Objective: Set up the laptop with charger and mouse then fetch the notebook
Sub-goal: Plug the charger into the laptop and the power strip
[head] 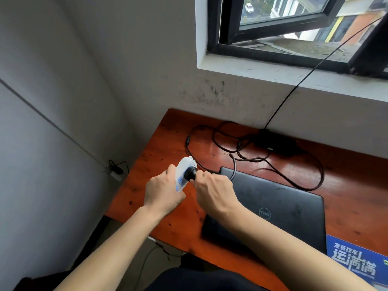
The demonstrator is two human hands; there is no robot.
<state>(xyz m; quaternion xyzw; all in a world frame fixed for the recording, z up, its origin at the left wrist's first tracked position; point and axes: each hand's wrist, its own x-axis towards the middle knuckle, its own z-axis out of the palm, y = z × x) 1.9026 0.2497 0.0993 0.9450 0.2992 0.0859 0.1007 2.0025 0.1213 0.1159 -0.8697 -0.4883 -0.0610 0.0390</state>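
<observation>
While both forearms reach in from the lower edge of the view, the left hand point(162, 191) is closed around a white plastic power strip point(184, 175), holding it tilted above the near-left part of the reddish-brown wooden desk point(159, 143). The right hand point(214, 193) is clenched on a black round plug point(192, 174), which is seated against the face of the strip; whether the plug is fully home cannot be told. The plug's black cable point(233, 164) arches up from the right hand over the far-left corner of a closed black laptop point(279, 208).

The laptop lies flat on the desk at about 4 o'clock from the hands, lid down, a round logo on top. At 1 o'clock from the hands a black charger brick point(275, 141) rests against the wall, with loose loops of black cord point(214, 141) spread on the desk between it and the laptop. A thin black wire point(310, 72) rises from the brick's area to the window sill point(273, 74). A blue printed box point(357, 263) sits at the laptop's near-right corner, touching it or just beside it.
</observation>
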